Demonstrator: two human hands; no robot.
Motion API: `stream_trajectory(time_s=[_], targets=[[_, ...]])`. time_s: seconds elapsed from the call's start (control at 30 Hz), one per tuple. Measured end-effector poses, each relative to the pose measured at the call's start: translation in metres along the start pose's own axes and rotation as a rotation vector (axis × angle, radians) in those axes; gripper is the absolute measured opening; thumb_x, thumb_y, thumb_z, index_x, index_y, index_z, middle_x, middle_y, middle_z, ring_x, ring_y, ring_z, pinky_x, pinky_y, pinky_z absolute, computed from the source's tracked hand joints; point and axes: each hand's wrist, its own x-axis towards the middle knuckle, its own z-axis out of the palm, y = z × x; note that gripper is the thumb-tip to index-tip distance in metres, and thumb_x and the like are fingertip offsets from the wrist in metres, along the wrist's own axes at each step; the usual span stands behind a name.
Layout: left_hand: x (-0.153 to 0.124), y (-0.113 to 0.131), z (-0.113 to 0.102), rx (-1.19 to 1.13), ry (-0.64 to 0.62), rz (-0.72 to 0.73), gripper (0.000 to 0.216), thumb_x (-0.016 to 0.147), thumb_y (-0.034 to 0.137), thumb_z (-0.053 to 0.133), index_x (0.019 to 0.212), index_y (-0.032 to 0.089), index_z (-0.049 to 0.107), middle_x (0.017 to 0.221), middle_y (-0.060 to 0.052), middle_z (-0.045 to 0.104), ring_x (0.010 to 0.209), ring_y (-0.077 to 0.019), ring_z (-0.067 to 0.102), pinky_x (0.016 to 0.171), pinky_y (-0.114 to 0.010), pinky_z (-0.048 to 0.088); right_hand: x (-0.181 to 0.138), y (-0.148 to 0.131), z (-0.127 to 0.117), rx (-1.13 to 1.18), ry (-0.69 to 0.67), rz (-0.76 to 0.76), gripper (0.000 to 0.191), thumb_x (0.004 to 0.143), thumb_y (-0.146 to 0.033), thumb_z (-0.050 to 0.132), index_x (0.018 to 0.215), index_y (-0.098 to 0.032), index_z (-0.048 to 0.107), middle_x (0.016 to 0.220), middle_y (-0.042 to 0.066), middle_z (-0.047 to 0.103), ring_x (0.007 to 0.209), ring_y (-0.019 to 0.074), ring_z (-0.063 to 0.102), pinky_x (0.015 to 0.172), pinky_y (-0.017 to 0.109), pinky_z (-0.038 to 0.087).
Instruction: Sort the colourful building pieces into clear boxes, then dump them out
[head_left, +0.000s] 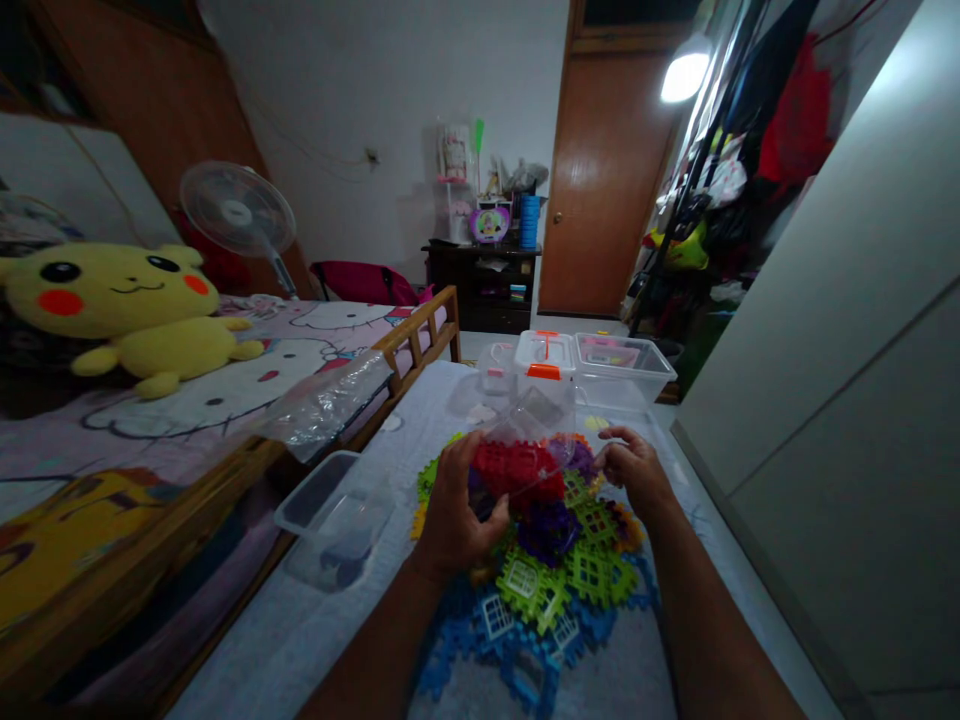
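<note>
At the centre of the frame, both hands work over a heap of toy tiles (555, 560) on the table (315, 630). The left hand (454, 505) curls around a red clump (517, 470) and grips its left side; the right hand (634, 465) pinches something at the heap's right edge — what exactly, I cannot tell. The tiles look like light, stiff plastic lattices, likely to snag on one another, so holding them by the outer edges seems safest. A clear bin (619, 375) stands just behind — an empty tray (334, 515) lies lower left.
</note>
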Motion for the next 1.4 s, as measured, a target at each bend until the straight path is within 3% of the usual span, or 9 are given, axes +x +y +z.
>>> stream_trajectory(time_s=[0.2,0.4,0.73,1.07,1.27,1.4], targets=[[-0.006,-0.007,0.003,-0.015,0.133,-0.03,0.091,0.07,0.018,0.07,0.147,0.026,0.021,0.14,-0.014,0.041,0.13,-0.0317,0.044,0.111,-0.05,0.035,0.003,-0.005,-0.015,0.005,0.06,-0.028,0.036,0.056,-0.022,0.054,0.092,-0.019,0.054,0.047,-0.005,0.059,0.037,0.0077,0.033,0.039,0.02,0.022],[-0.002,-0.009,0.007,-0.168,0.198,-0.232,0.092,0.076,0.023,0.07,0.149,0.027,0.013,0.142,-0.015,0.038,0.129,-0.0294,0.045,0.108,-0.049,0.038,0.004,-0.006,-0.012,0.009,0.109,-0.067,0.037,0.055,-0.02,0.054,0.091,-0.019,0.053,0.046,-0.005,0.059,0.037,0.0073,0.032,0.038,0.019,0.022],[0.005,-0.019,0.004,-0.415,0.378,-0.505,0.073,0.081,0.035,0.066,0.142,0.033,0.026,0.134,-0.008,0.042,0.12,-0.0231,0.05,0.1,-0.041,0.045,0.006,0.0,-0.001,0.128,0.242,-0.229,0.032,0.064,-0.019,0.061,0.095,-0.021,0.052,0.056,-0.004,0.066,0.038,0.0085,0.041,0.037,0.02,0.031],[0.01,-0.021,-0.002,-0.253,0.489,-0.33,0.09,0.073,0.03,0.075,0.144,0.028,0.02,0.134,-0.011,0.037,0.126,-0.0261,0.044,0.11,-0.046,0.035,0.001,-0.007,0.021,0.25,-0.117,-0.134,0.04,0.075,-0.034,0.069,0.11,-0.021,0.055,0.07,-0.002,0.069,0.047,0.0088,0.049,0.043,0.021,0.037],[0.012,-0.016,-0.006,-0.376,0.548,-0.332,0.091,0.073,0.031,0.076,0.143,0.032,0.019,0.136,-0.01,0.034,0.128,-0.0261,0.041,0.111,-0.047,0.034,-0.007,-0.01,0.032,0.222,-0.143,-0.085,0.043,0.077,-0.035,0.067,0.117,-0.024,0.055,0.067,-0.006,0.064,0.047,0.0082,0.047,0.042,0.02,0.035],[0.012,-0.008,-0.006,-0.563,0.484,-0.41,0.084,0.075,0.032,0.075,0.141,0.036,0.024,0.133,-0.007,0.037,0.127,-0.0249,0.044,0.108,-0.046,0.038,-0.012,-0.016,0.041,0.261,-0.175,-0.074,0.043,0.078,-0.035,0.067,0.117,-0.024,0.054,0.067,-0.006,0.063,0.049,0.0084,0.048,0.044,0.02,0.036]])
